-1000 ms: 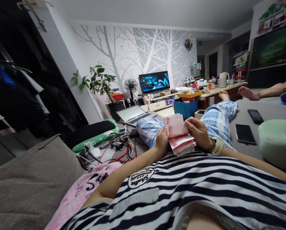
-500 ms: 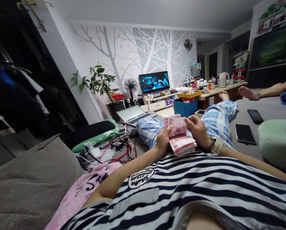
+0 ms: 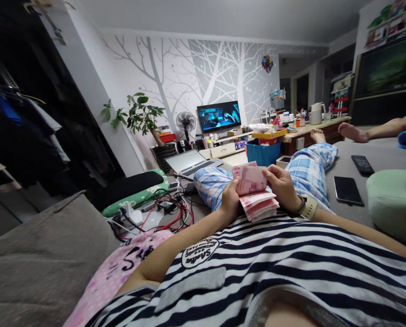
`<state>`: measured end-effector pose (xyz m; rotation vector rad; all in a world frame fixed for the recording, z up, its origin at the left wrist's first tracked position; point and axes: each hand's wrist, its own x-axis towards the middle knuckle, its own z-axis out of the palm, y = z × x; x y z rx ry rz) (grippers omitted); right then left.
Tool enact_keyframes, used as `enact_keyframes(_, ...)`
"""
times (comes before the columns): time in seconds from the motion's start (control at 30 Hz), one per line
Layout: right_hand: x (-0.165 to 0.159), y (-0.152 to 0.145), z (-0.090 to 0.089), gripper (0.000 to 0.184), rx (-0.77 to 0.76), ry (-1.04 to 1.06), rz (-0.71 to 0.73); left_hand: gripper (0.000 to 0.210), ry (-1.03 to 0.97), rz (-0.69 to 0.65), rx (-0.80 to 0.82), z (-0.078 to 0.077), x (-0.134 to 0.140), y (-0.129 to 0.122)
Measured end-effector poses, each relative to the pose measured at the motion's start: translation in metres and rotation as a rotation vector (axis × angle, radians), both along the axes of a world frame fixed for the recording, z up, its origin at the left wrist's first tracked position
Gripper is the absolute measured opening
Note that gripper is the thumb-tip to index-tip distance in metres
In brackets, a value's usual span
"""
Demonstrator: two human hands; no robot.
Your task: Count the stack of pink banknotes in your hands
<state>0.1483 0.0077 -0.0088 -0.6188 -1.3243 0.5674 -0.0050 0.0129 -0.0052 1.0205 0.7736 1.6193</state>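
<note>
A folded stack of pinkish-red banknotes (image 3: 260,206) is held over my lap, just above my striped shirt. My left hand (image 3: 230,197) is closed around the left side of the stack, its thumb on the upper notes. My right hand (image 3: 281,182) pinches the upper right corner of a raised banknote (image 3: 252,179) between thumb and fingers. The lower part of the stack fans out toward me, with several edges showing. A watch with a pale strap (image 3: 309,207) and a dark bracelet sit on my right wrist.
To the right on the grey sofa lie a phone (image 3: 348,190), a remote control (image 3: 362,165) and a green neck pillow (image 3: 389,204). Tangled cables (image 3: 175,211) and an open laptop (image 3: 192,164) are at the left. Another person's bare foot (image 3: 354,132) rests at the far right.
The raised banknote has shifted slightly right and shows more of its face, pulled by my right hand. My left thumb has moved a little. The surroundings stay the same.
</note>
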Motion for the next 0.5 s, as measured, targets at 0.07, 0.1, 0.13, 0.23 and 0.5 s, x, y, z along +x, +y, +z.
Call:
enact_keyframes(0.07, 0.0005, -0.0018, 0.0002, 0.048, 0.021, -0.003, 0.004, 0.030, 0.013, -0.001, -0.015, -0.0024, -0.0009, 0.0042)
enact_keyframes(0.1, 0.0008, -0.0026, 0.0004, 0.047, 0.028, -0.007, 0.002, 0.031, 0.015, -0.018, -0.019, -0.0038, -0.0012, 0.0061)
enact_keyframes(0.13, 0.0009, -0.0033, 0.0007, 0.047, 0.032, -0.010, -0.005, 0.032, 0.011, -0.036, -0.020, -0.0051, -0.0012, 0.0077)
enact_keyframes(0.23, 0.0011, -0.0045, 0.0020, 0.047, 0.030, -0.024, -0.034, 0.030, -0.011, -0.052, -0.001, -0.0072, -0.0011, 0.0102)
enact_keyframes(0.5, 0.0022, -0.0011, 0.0014, 0.044, -0.002, -0.044, -0.078, 0.027, 0.007, 0.025, 0.022, -0.0076, -0.0021, 0.0115)
